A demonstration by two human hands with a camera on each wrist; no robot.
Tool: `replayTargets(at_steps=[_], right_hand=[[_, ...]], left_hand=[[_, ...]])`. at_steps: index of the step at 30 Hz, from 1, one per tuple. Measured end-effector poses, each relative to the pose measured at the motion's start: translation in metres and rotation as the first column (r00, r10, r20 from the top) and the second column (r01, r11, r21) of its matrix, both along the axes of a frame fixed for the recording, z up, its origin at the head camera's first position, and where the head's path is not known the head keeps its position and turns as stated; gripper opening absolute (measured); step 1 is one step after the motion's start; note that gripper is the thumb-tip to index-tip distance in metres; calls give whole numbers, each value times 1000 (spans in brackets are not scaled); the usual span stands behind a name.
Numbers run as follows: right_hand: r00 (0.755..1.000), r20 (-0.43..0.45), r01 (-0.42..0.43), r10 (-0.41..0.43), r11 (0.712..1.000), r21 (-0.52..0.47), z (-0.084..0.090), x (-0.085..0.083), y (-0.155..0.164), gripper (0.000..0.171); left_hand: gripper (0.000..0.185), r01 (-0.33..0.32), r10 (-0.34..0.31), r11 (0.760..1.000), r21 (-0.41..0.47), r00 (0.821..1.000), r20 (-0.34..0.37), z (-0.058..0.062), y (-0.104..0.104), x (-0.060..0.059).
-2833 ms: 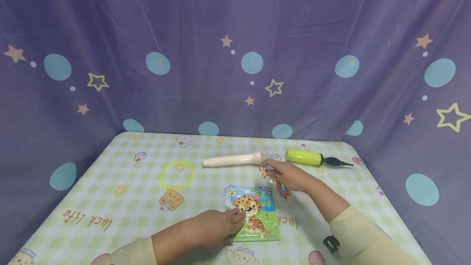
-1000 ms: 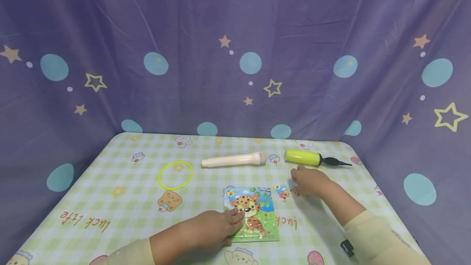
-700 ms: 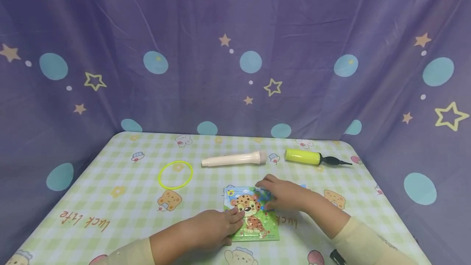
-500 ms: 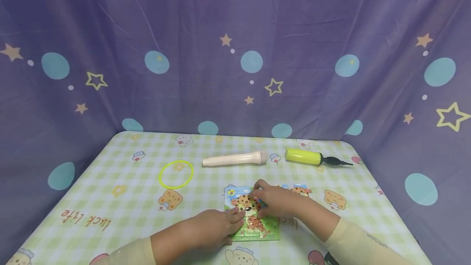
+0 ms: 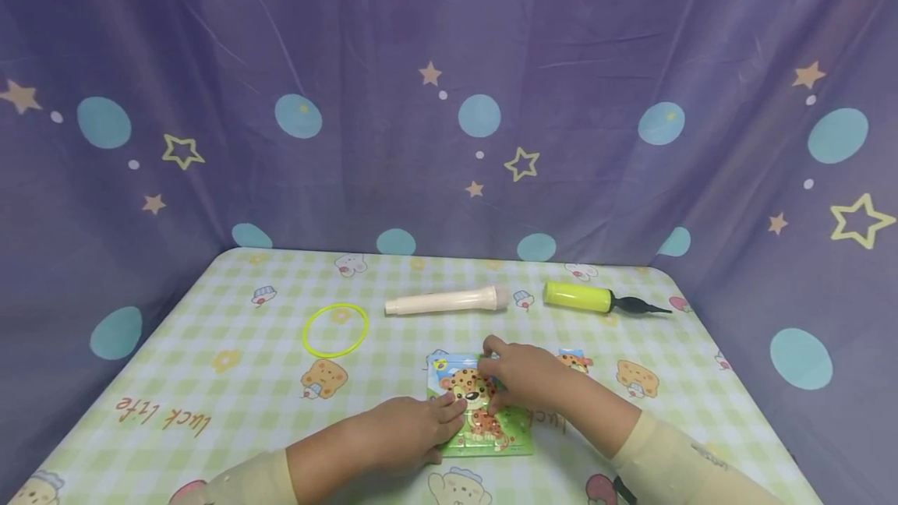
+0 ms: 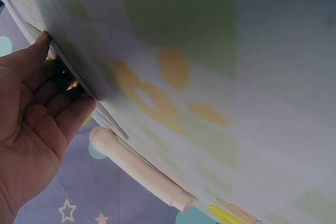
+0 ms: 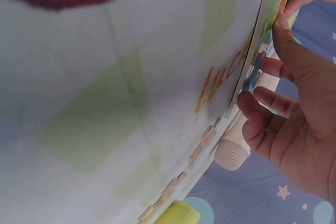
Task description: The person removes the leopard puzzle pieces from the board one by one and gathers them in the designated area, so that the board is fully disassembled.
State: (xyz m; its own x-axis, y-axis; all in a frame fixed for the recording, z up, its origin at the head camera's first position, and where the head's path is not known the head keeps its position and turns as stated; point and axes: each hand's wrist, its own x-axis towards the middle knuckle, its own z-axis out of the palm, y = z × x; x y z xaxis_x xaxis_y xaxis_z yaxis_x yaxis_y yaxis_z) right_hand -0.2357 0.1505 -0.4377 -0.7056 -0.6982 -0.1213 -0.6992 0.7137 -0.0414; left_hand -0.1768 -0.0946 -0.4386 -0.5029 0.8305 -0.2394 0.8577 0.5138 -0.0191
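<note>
Purple star-printed curtains hang behind the checked tablecloth (image 5: 210,380) I work on. Taking the leopard puzzle board (image 5: 491,427) as my landmark: far to its left and further from me lies a yellow ring (image 5: 336,330). My left hand (image 5: 407,431) lies flat at the board's left edge, fingers straight, thumb touching its rim, forearm stretched along the cloth. My right hand (image 5: 522,376) arches over the board's top, fingertips bent down onto the picture; whether they pinch a piece I cannot tell. Behind the board lies a cream microphone (image 5: 445,302); just right, a loose puzzle piece (image 5: 575,359); farther right, a yellow pump (image 5: 596,299).
</note>
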Motion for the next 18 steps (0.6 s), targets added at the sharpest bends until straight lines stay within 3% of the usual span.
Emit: replayTargets(at_steps=[13, 18], right_hand=[[996, 86, 24, -16, 995, -95, -8, 0, 7, 37], [996, 81, -31, 47, 982, -189, -9, 0, 10, 19]], left_hand=[[59, 10, -10, 1000, 12, 1000, -7, 1, -1, -1], [59, 11, -11, 1000, 9, 1000, 3, -1, 0, -1]])
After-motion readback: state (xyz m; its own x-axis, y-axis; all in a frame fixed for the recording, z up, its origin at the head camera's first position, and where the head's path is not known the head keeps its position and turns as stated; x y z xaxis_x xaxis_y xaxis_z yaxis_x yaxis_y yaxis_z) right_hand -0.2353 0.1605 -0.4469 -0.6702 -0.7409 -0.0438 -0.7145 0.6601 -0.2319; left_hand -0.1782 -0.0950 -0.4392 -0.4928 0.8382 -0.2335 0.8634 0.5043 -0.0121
